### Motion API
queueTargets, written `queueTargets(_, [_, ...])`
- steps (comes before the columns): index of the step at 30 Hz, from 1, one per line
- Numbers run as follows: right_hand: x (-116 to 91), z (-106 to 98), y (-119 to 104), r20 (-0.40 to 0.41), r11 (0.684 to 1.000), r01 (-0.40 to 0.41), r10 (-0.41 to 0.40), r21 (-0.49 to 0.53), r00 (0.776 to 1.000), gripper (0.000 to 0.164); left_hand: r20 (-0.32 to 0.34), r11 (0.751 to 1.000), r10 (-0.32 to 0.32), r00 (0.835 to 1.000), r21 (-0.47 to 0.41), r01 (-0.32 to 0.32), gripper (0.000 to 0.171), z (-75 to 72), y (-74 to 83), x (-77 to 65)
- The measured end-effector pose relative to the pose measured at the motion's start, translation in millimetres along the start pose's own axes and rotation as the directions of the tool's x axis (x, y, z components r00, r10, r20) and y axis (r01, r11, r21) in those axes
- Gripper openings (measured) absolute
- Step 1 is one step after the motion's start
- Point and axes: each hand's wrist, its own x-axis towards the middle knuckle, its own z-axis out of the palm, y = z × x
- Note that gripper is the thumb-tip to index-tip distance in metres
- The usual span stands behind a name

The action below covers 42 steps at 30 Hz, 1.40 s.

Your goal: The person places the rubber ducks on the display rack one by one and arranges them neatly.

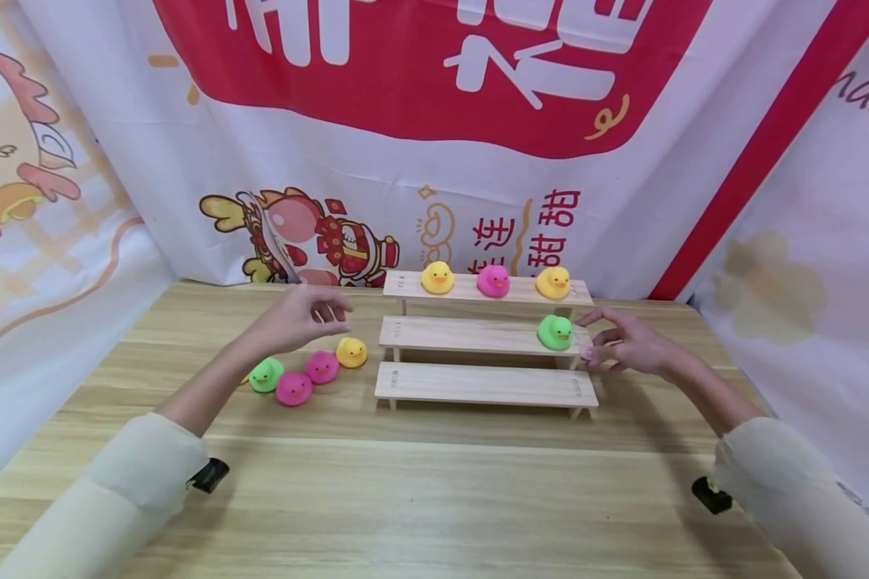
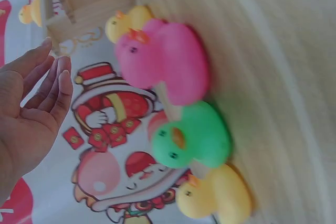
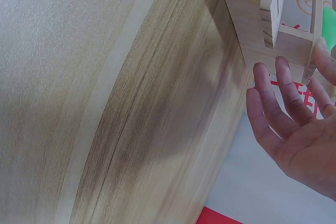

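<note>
My left hand (image 1: 306, 317) hovers above a group of toy ducks on the table, fingers loosely bent and holding nothing. Below it are a green duck (image 1: 265, 375), pink ducks (image 1: 293, 388) and a yellow duck (image 1: 351, 352); the left wrist view also shows a second yellow duck (image 2: 214, 194) at the near end. My right hand (image 1: 626, 342) is at the right end of a three-step wooden shelf (image 1: 463, 333), its fingertips right at the middle step's edge. Beside them a green duck (image 1: 554, 332) sits on that step. In the right wrist view its fingers (image 3: 273, 106) are spread and relaxed.
The shelf's top step carries a yellow duck (image 1: 438, 277), a pink duck (image 1: 493, 281) and another yellow duck (image 1: 553, 282). A printed cloth (image 1: 376, 177) hangs behind, with more cloth at both sides. The wooden table (image 1: 405, 507) extends in front of the shelf.
</note>
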Motion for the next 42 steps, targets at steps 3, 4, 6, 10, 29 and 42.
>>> queueTargets(3, [0.2, -0.6, 1.2, 0.000, 1.000, 0.003, -0.003, -0.002, 1.000, 0.055, 0.015, 1.000, -0.010, 1.000, 0.020, 0.009, 0.024, 2.5, -10.0, -0.7])
queueTargets(4, [0.2, -0.9, 1.6, 0.000, 1.000, 0.004, -0.004, -0.003, 1.000, 0.056, 0.021, 0.999, -0.018, 1.000, 0.028, 0.017, 0.024, 3.9, -12.7, -0.5])
queueTargets(6, [0.1, -0.6, 1.6, 0.000, 1.000, 0.003, -0.003, -0.003, 1.000, 0.055, 0.037, 0.998, -0.036, 0.999, 0.049, 0.034, 0.025, 7.3, -17.5, 0.8])
queueTargets(10, [-0.5, 0.3, 0.7, 0.003, 1.000, 0.001, -0.001, 0.000, 1.000, 0.056, 0.093, 0.995, -0.078, 0.993, 0.072, 0.071, 0.030, 13.8, -22.2, 4.5])
queueTargets(29, [-0.8, 1.2, -1.2, -0.013, 1.000, 0.010, -0.010, -0.007, 1.000, 0.055, 0.215, 0.990, -0.068, 0.974, 0.134, 0.039, 0.025, 32.6, -23.1, 21.3])
queueTargets(42, [-0.8, 0.4, 1.4, -0.007, 1.000, 0.017, -0.017, 0.001, 1.000, 0.055, 0.211, 0.991, -0.069, 0.975, 0.128, 0.042, 0.029, 38.6, -20.0, 23.2])
